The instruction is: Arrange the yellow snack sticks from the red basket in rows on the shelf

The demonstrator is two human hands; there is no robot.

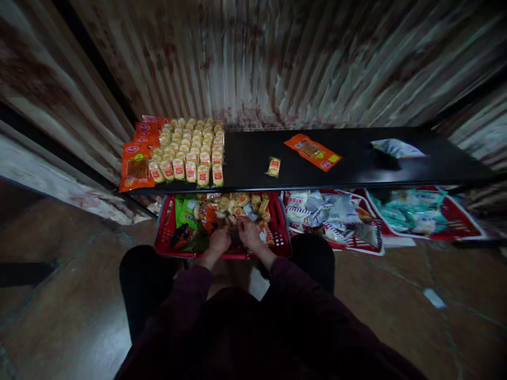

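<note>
Both of my hands are inside a red plastic basket point(282, 221) below the shelf's front edge. My left hand point(220, 241) is closed, its knuckles up, near the basket's near side. Just right of it and slightly farther in, my right hand point(247, 232) has its fingers curled together over the packets. What either hand pinches is too small and dark to make out. Around them lie small yellow wrapped cakes point(225, 203), a green packet point(185, 210) at the left and an orange packet point(208, 217).
On the black shelf point(245, 142), rows of wrapped cakes point(190, 150) stand beside orange packets point(137, 166). One single cake point(273, 167), an orange packet point(312, 151) and a white packet point(398, 148) lie farther right. Two more baskets hold white packets point(336, 211) and teal packets point(420, 211).
</note>
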